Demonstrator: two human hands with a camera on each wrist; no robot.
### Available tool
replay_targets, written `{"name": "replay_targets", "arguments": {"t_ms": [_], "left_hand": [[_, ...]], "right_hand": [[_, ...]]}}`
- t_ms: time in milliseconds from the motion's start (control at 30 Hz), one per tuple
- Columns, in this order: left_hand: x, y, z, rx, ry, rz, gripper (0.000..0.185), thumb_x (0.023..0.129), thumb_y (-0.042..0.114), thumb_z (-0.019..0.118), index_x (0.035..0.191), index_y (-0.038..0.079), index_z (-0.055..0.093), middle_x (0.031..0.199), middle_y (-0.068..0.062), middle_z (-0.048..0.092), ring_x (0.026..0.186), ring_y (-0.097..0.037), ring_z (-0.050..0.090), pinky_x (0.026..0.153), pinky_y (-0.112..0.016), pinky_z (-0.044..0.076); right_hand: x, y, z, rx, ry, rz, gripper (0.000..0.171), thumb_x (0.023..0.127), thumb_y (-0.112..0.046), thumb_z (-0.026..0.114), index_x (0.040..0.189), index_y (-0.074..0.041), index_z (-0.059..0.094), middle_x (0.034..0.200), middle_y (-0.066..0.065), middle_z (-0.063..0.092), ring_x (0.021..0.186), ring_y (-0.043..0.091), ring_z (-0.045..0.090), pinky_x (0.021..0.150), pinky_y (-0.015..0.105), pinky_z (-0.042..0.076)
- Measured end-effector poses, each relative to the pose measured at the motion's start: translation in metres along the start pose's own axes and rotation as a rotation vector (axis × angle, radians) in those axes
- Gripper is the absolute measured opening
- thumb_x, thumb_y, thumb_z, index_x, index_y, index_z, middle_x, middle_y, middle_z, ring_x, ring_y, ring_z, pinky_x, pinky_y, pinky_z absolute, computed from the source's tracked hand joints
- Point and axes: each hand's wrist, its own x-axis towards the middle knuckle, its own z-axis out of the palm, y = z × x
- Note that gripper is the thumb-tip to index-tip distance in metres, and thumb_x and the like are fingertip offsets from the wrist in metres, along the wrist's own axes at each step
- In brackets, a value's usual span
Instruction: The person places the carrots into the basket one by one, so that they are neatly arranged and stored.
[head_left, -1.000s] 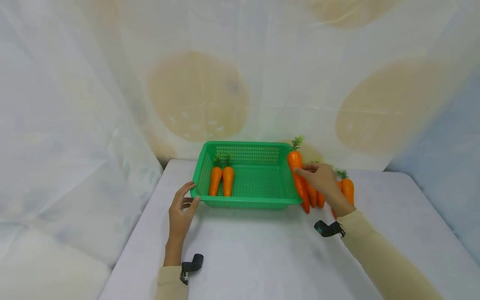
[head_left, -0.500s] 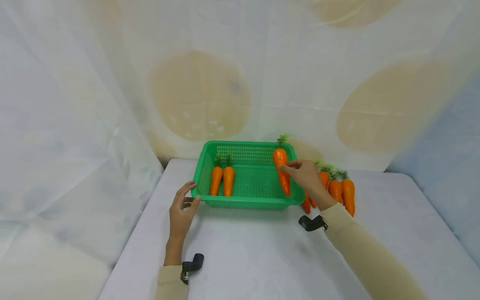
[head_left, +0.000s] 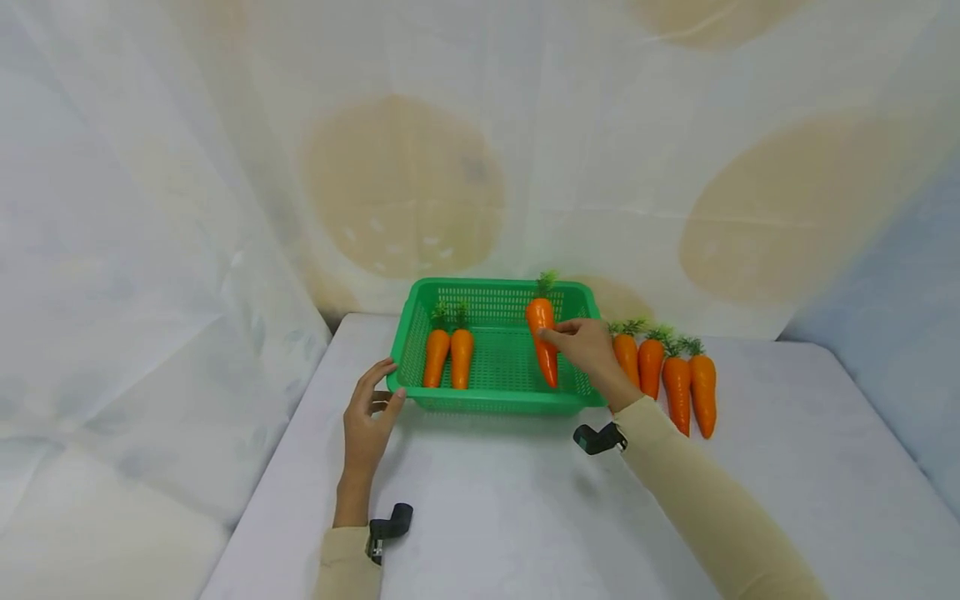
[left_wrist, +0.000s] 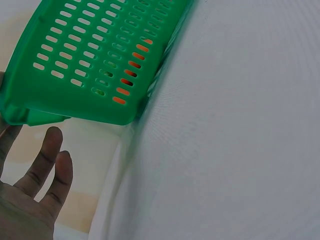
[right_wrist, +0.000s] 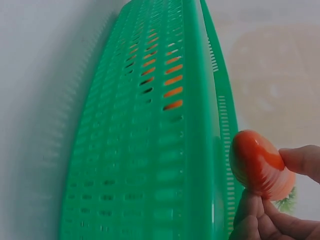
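Head view: a carrot (head_left: 542, 342) is held by the right hand (head_left: 588, 348) over the right part of the green basket (head_left: 495, 405). Its long axis runs nearly upright in the picture, slightly tilted, green top toward the far wall of the basket, tip toward the near rim. It is pinched at mid-body, thumb on its left side, fingers (head_left: 577, 327) curled over its right side; top and tip stick out past the grip. Two carrots (head_left: 448, 356) lie side by side in the left part of the basket, tops pointing away. Four more carrots (head_left: 667, 373) are lined up on the bench (head_left: 787, 467) just right of the basket, tops away. The left hand (head_left: 367, 412) is set at the near left corner of the basket, thumb touching the rim, fingers loosely extended, nothing gripped.

Left wrist view: the basket's slotted wall (left_wrist: 95, 55) is seen from outside, orange showing through the slots. Relaxed, straight fingers (left_wrist: 52, 160) lie just below the corner.

Right wrist view: the carrot's thick end (right_wrist: 257, 165) is seen end-on, pinched between thumb (right_wrist: 302, 160) and fingers (right_wrist: 255, 215), just beside the basket rim (right_wrist: 220, 115).
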Motion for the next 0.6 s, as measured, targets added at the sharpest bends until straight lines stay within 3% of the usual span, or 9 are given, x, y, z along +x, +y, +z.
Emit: {"name": "replay_targets", "arguments": {"t_ms": [333, 467, 600], "left_hand": [[0.000, -0.034, 0.002, -0.013, -0.006, -0.046, 0.043, 0.098, 0.021, 0.068, 0.139, 0.017, 0.059, 0.147, 0.005, 0.051, 0.089, -0.019, 0.062, 0.077, -0.029, 0.052], [0.000, -0.022, 0.001, -0.017, -0.006, -0.040, 0.042, 0.097, 0.016, 0.067, 0.138, 0.009, 0.059, 0.147, -0.002, 0.052, 0.088, -0.022, 0.063, 0.076, -0.031, 0.053], [-0.001, -0.028, 0.003, -0.012, -0.001, -0.041, 0.043, 0.097, 0.011, 0.068, 0.138, 0.007, 0.058, 0.147, -0.007, 0.051, 0.088, -0.023, 0.062, 0.076, -0.029, 0.052]], "right_hand": [[0.006, -0.011, 0.020, 0.033, 0.006, -0.002, 0.050, 0.091, -0.043, 0.072, 0.121, -0.002, 0.068, 0.119, 0.013, 0.066, 0.111, 0.031, 0.058, 0.093, 0.046, 0.049], [0.007, -0.012, 0.028, 0.042, 0.005, -0.010, 0.049, 0.091, -0.041, 0.073, 0.120, -0.001, 0.068, 0.117, 0.014, 0.067, 0.109, 0.031, 0.059, 0.092, 0.046, 0.049], [0.010, -0.012, 0.035, 0.049, -0.008, -0.001, 0.049, 0.091, -0.040, 0.073, 0.121, -0.001, 0.068, 0.118, 0.014, 0.067, 0.111, 0.031, 0.059, 0.093, 0.048, 0.049]]}}
